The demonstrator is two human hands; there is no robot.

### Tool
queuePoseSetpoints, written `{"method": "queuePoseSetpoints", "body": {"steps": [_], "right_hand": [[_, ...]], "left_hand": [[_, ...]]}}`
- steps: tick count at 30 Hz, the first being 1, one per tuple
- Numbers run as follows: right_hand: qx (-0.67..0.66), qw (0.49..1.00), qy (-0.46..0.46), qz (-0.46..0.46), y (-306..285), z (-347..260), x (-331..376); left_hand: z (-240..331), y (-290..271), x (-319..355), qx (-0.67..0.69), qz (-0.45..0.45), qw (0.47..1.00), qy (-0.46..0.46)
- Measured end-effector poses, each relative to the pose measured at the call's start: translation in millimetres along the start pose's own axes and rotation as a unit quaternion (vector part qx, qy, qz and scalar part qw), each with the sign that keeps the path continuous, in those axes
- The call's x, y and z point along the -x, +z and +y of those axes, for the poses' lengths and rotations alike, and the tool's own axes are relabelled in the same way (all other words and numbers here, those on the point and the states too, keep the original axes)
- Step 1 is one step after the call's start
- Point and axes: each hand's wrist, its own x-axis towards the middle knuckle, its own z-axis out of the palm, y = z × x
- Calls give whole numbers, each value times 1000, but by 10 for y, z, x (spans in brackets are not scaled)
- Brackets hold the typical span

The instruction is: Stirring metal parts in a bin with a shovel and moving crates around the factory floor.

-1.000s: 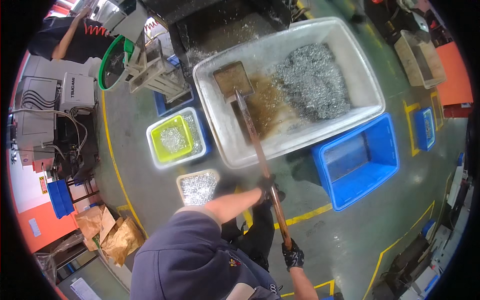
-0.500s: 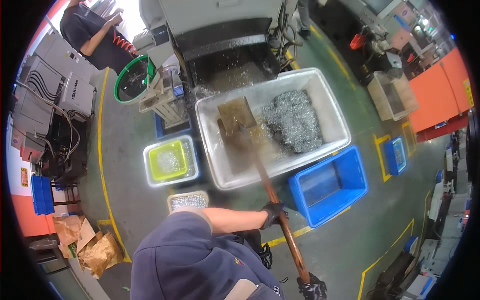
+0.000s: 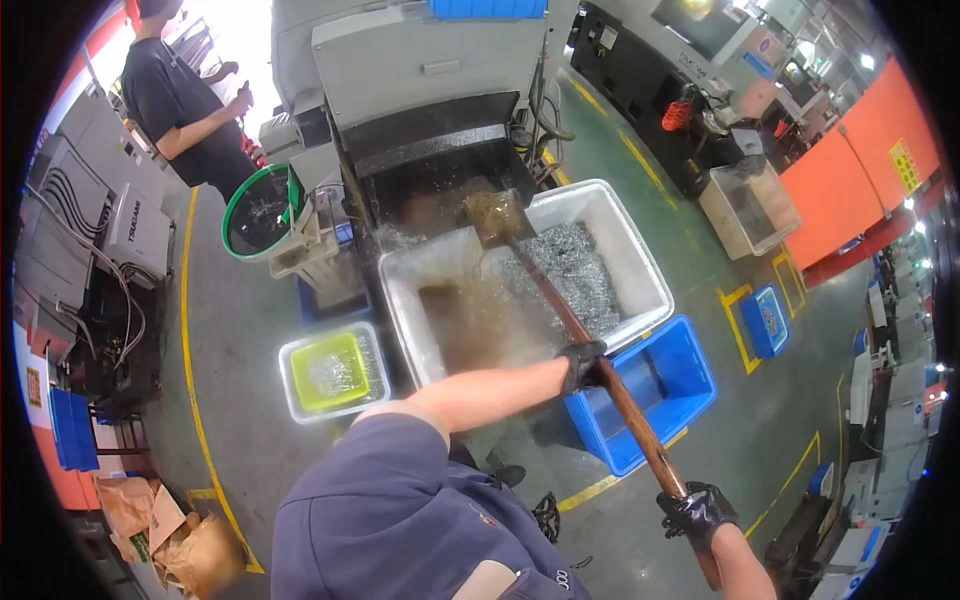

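Over on my left, crumpled brown paper bags (image 3: 200, 555) sit in a soft, creased heap, and beyond them stands a co-worker in a dark shirt (image 3: 165, 95). Next comes a round bin with a smooth green rim (image 3: 228, 222), then a shallow white tray (image 3: 377, 380) carrying a lime-coloured basket (image 3: 315, 398) of glittering bits. The big white plastic tub (image 3: 628, 255) has rounded corners and brown grime smeared inside. Over its far edge, against a black metal trough (image 3: 440, 200), hangs the blade of the shovel (image 3: 610, 385), flat, squarish and caked a muddy brown; whether it touches the rim I cannot tell. Beneath the shaft, silvery shavings (image 3: 590, 265) lie in a bristly mound. The left hand (image 3: 583, 367), black-gloved, is closed around the worn wooden shaft, above an oblong blue bin (image 3: 695, 385). Farther right, the right hand (image 3: 700, 512), its glove shiny, grips the shaft's lower end.
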Motion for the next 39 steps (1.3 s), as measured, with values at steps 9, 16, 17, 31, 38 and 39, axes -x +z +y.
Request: {"method": "queuePoseSetpoints", "body": {"steps": [9, 16, 17, 31, 38, 39], "right_hand": [[166, 984, 46, 54, 360, 368, 388], [123, 990, 67, -16, 716, 716, 59], [218, 976, 9, 3, 812, 814, -92], [457, 878, -126, 64, 704, 300, -1257], [442, 896, -33, 42, 1124, 739, -1752], [425, 903, -35, 51, 1195, 925, -1844]], "left_hand": [[-956, -142, 250, 41, -14, 992, -117], [-1587, -577, 88, 59, 101, 977, -180], [-1703, -781, -42, 73, 109, 972, -193], [-1696, -1271, -758, 229, 107, 951, -178], [-1837, -1643, -1089, 241, 109, 946, -187], [-1905, -1659, -1151, 236, 115, 947, -184]]}}
